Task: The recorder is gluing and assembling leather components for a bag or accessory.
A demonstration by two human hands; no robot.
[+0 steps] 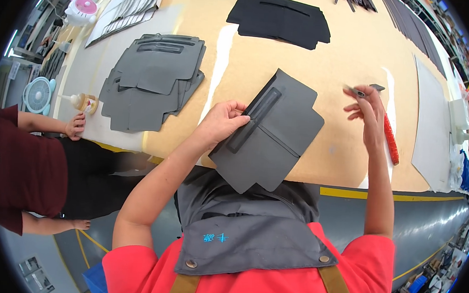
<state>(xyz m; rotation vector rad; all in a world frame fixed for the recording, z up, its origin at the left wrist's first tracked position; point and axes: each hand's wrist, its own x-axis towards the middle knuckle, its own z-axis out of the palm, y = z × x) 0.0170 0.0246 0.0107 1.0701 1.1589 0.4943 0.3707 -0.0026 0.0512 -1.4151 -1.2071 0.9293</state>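
the left hand [224, 123] pinches a dark grey panel [284, 130] at its left long edge, the thumb lying flat on the upper face close to a long narrow slot [263, 110] and the fingers mostly hidden underneath. the panel is at the near side of the bench [333, 163], set at a slant, with its lowest corner reaching past the front edge; whether it rests on the surface or is lifted a little i cannot tell. a seam runs across it from the slot toward the notched side.

the right hand [369, 114] is raised to the right of the panel, well apart from it, thumb and forefinger closed on a small dark tool [359, 93] that is partly blurred, the other fingers loosely bent and spread. just beside that wrist lies a red stick-like thing [390, 140].

to the left, a loose pile of grey panels [156, 72] is fanned out, with an amber bottle [88, 104] near it and a co-worker's hand [75, 126] by the bottle. black panels [285, 20] lie stacked at the far side
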